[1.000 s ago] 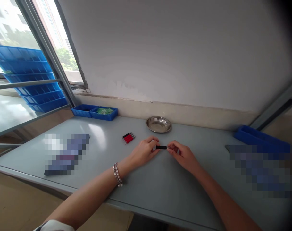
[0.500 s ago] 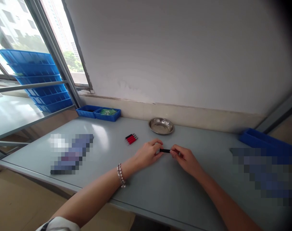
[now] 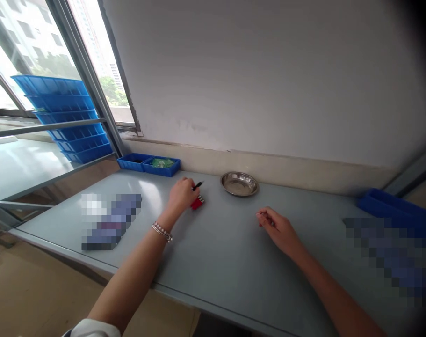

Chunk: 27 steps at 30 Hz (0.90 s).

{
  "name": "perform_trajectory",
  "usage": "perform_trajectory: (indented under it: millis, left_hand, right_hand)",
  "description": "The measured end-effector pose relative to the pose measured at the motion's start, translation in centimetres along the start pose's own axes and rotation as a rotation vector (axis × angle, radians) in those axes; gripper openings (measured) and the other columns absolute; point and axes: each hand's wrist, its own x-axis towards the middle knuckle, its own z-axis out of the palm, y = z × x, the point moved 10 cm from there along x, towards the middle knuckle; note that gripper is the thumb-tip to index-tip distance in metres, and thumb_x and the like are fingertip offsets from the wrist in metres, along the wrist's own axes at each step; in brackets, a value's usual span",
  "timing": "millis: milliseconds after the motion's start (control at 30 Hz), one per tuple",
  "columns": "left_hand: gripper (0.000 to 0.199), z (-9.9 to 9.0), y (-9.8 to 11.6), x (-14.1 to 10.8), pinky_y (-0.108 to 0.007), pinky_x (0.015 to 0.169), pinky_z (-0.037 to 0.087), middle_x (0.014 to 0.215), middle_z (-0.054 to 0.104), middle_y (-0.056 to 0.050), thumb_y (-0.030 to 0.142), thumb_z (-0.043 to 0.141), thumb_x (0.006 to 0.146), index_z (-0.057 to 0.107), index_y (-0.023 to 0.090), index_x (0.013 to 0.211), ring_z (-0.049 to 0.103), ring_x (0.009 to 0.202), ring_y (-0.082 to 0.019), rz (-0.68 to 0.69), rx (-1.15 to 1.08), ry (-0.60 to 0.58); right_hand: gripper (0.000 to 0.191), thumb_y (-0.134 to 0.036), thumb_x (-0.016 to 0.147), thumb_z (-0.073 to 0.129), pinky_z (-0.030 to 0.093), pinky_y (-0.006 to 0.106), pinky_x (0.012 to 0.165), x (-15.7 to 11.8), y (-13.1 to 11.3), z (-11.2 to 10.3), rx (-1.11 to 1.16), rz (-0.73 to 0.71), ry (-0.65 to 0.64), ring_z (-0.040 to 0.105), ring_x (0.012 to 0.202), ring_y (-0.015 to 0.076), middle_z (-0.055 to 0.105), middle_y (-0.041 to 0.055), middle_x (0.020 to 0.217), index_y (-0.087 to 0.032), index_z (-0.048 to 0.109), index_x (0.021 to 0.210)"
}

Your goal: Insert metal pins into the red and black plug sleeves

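A person's left hand [image 3: 182, 194] grips a black pen [image 3: 198, 186] in closed fingers just beside a cluster of red pens [image 3: 198, 203] on the grey tabletop [image 3: 213, 262]. The right hand [image 3: 277, 226] is curled, well apart; from here I cannot tell whether its fingers hold anything. Apparently the step is setting the pen down, which calls for lining it up and releasing.

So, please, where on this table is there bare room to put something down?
Bare table lies between the left hand and the right hand, in front of the steel dish, and between the dish and the far-right blue bin. Crowded spot: at the left hand, with its held black pen and the red pens close by.
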Motion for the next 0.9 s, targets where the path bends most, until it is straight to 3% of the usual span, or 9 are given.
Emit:
perform_trajectory:
  millis: [100,200,400,900]
  left_hand:
    - [0.026,1.4,-4.4,0.9,-0.032,0.073,0.044,0.099,0.056,-0.014,0.032,0.046,0.076,0.061,0.015,0.088,0.055,0.092,-0.025,-0.173,0.103,-0.143]
    - [0.025,2.7,-5.6,0.9,-0.031,0.072,0.045,0.097,0.059,-0.014,0.031,0.047,0.076,0.062,0.015,0.088,0.055,0.092,-0.025,-0.186,0.115,-0.213]
    - [0.023,4.2,-5.1,0.8,-0.029,0.075,0.044,0.096,0.061,-0.012,0.031,0.049,0.074,0.062,0.017,0.089,0.055,0.094,-0.024,-0.12,0.101,-0.279]
    - [0.025,4.7,-3.6,0.9,-0.029,0.077,0.043,0.087,0.063,-0.009,0.029,0.045,0.078,0.063,0.019,0.091,0.057,0.091,-0.022,-0.025,0.045,-0.284]
  right_hand:
    - [0.03,-0.047,0.081,0.037,0.04,0.025,0.055,-0.1,-0.4,0.1,-0.018,-0.022,-0.008,0.048,0.055,0.0139,0.052,-0.0002,0.061,-0.021,0.049,0.074]
    - [0.031,-0.047,0.082,0.036,0.04,0.025,0.055,-0.2,-0.7,-0.1,-0.026,-0.036,0.001,0.047,0.054,0.0133,0.051,-0.0009,0.059,-0.021,0.049,0.073]
    - [0.031,-0.047,0.082,0.037,0.039,0.024,0.054,-0.1,-0.5,-0.4,-0.044,-0.049,0.026,0.047,0.054,0.013,0.052,-0.0008,0.059,-0.02,0.05,0.074]
    - [0.033,-0.047,0.083,0.035,0.036,0.023,0.052,-0.3,-0.8,-0.6,-0.076,-0.06,0.023,0.042,0.052,0.0117,0.051,-0.0015,0.06,-0.02,0.051,0.074]
